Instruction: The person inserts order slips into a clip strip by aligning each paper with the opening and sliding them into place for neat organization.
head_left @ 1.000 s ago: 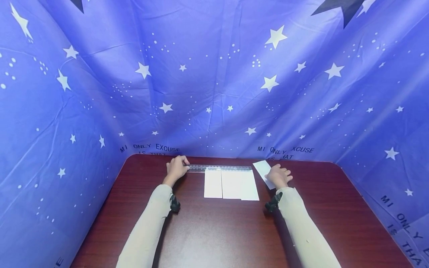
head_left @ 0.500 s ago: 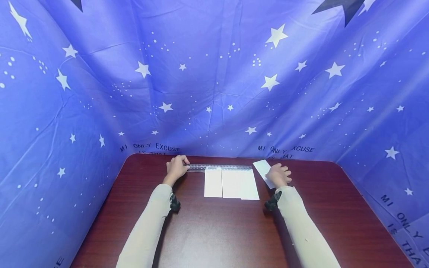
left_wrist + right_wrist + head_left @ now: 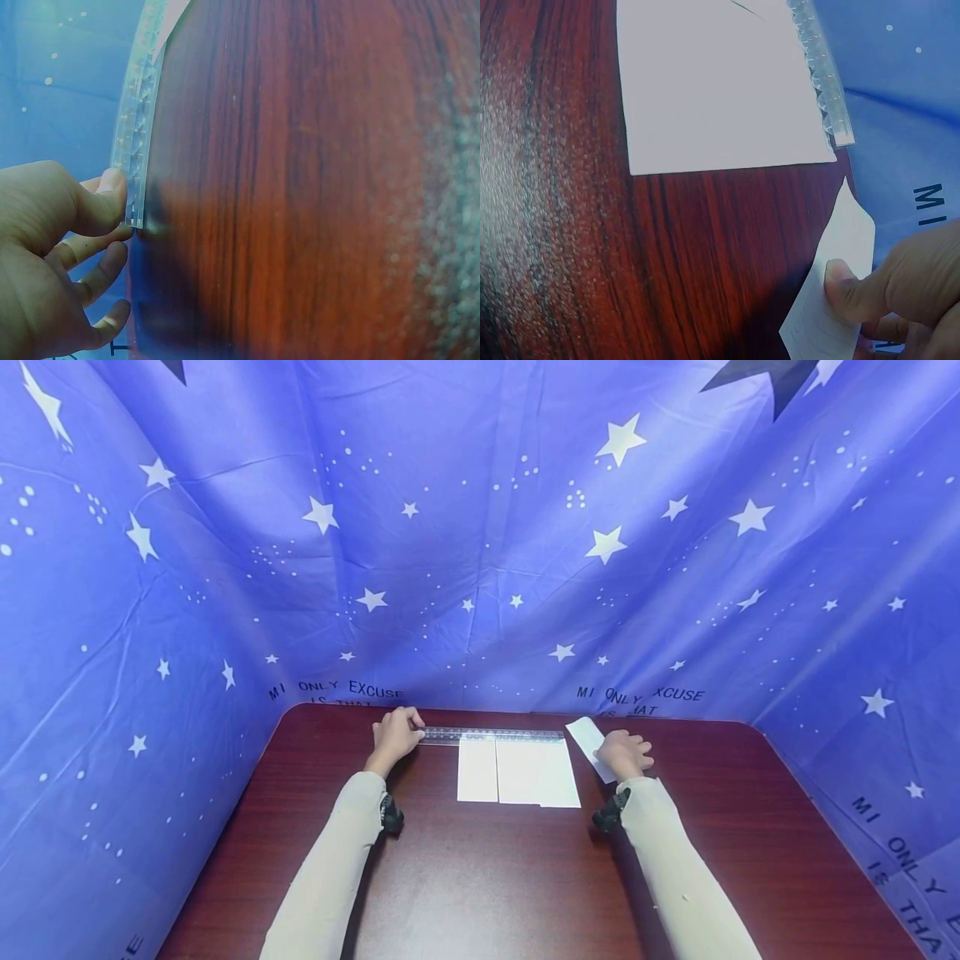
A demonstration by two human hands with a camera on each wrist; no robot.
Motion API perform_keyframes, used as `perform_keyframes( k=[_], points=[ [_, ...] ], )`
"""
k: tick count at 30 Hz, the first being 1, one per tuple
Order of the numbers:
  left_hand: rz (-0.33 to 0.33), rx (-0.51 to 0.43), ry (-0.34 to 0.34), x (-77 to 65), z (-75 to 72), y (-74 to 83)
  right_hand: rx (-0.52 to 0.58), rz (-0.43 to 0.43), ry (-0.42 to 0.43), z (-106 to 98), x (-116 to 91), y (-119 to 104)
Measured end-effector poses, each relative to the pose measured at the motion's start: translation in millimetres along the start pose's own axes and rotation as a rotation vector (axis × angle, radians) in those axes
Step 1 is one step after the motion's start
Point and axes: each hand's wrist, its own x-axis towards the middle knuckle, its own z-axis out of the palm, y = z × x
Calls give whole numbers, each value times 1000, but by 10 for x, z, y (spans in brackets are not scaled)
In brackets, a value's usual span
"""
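My left hand (image 3: 395, 735) pinches the left end of a clear plastic ruler (image 3: 441, 737), thumb on top in the left wrist view. The ruler runs sideways along the top edges of white paper sheets (image 3: 525, 775), which lie side by side on the table. At their left is a narrower piece of white paper (image 3: 477, 772), parted by a thin dark line. My right hand (image 3: 624, 753) pinches a separate strip of white paper (image 3: 832, 292) between thumb and fingers, right of the ruler's far end. The strip stands slanted, its far end bending.
A dark red wood-grain table (image 3: 450, 877) carries everything, its back edge close behind the ruler. Blue cloth (image 3: 465, 527) printed with stars and lettering hangs behind and at both sides. Dark wrist cameras (image 3: 390, 817) sit on both cuffs.
The far end of the paper strip in my right hand has bent slightly, and the right hand has shifted a touch left. My left hand and the ruler stay in place.
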Motion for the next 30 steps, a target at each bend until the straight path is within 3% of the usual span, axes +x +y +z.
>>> perform_keyframes(
  k=[19, 30],
  points=[
    [-18, -2, -18, 12, 17, -15, 7, -82, -1, -13, -23, 51],
    [-16, -5, -17, 14, 11, -12, 2, -110, 39, -37, 47, 138]
  ],
)
